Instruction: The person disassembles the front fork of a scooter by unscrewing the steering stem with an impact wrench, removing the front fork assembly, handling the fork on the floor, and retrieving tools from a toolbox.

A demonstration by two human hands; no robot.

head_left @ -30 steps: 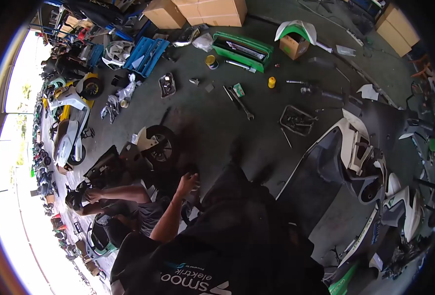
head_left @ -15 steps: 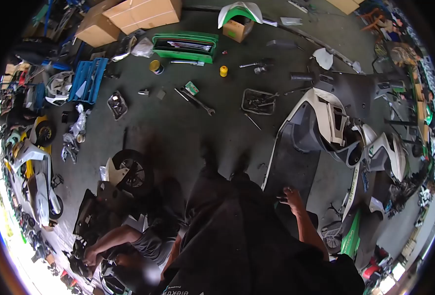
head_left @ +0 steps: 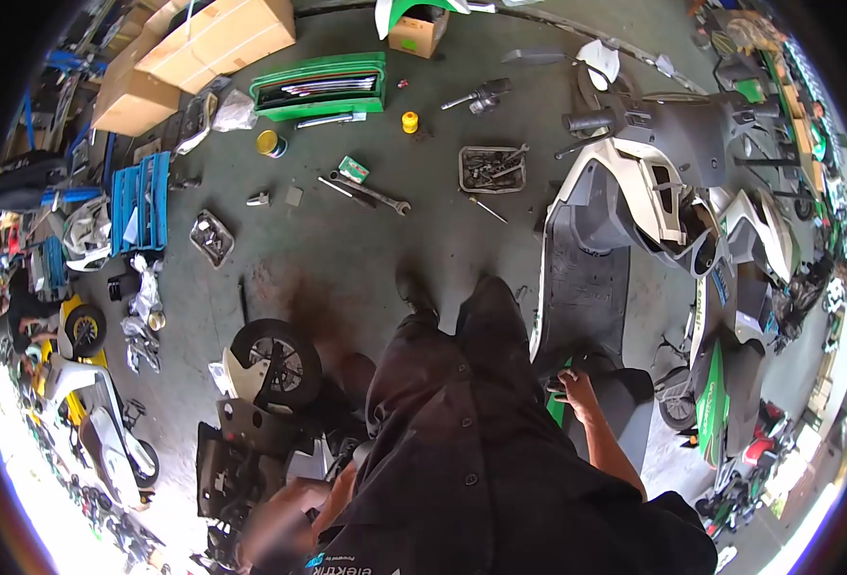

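Note:
My right hand [head_left: 574, 389] is beside me with its fingers curled, over the front of the dark seat [head_left: 625, 407] of a white and grey scooter [head_left: 625, 182]. A small dark thing shows at its fingertips, too small to name. My left forearm [head_left: 335, 498] hangs at my left side; its fingers are lost against dark parts and my shirt. Near it lies a partly stripped scooter with a front wheel [head_left: 278, 364] and dark body panels [head_left: 217, 470]. Another person, seen by a blurred head and arm [head_left: 294, 496], is low beside those panels.
On the floor ahead are a green toolbox [head_left: 318, 84], a wrench [head_left: 385, 199], a tray of metal parts [head_left: 493, 171], a screwdriver [head_left: 486, 209] and a yellow bottle [head_left: 410, 122]. A blue toolbox [head_left: 140, 203] and cardboard boxes [head_left: 217, 43] stand left. More scooters line both sides.
The view has shifted, and more of the white scooter's seat shows beneath my right hand. That hand stays curled. The other person's head and arm have moved closer to my left side.

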